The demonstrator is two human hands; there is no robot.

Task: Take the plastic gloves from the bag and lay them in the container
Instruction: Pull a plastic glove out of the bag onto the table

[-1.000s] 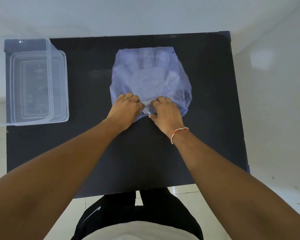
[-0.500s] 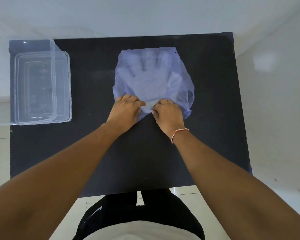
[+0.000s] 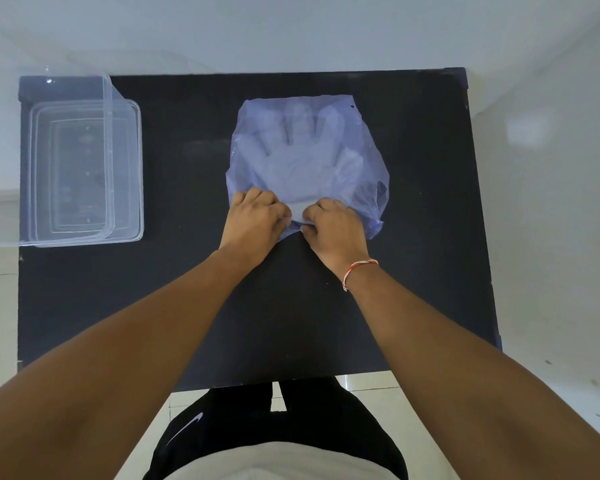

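Observation:
A thin bluish plastic bag [image 3: 368,168] lies flat on the middle of the black table [image 3: 187,289]. Through it shows a stack of clear plastic gloves [image 3: 298,157], fingers pointing away from me. My left hand [image 3: 253,223] and my right hand [image 3: 336,226] both pinch the bag's near edge at its mouth, knuckles up, almost touching each other. A clear rectangular container [image 3: 84,168] stands at the table's far left with nothing in it.
The container overhangs the table's left edge a little. White walls rise behind and to the right of the table. Pale floor tiles and my dark trousers show below the table's near edge.
My hands stay at the bag's mouth, fingers shifting a little on the plastic. The bag's near edge has bunched slightly. The view has drifted a bit.

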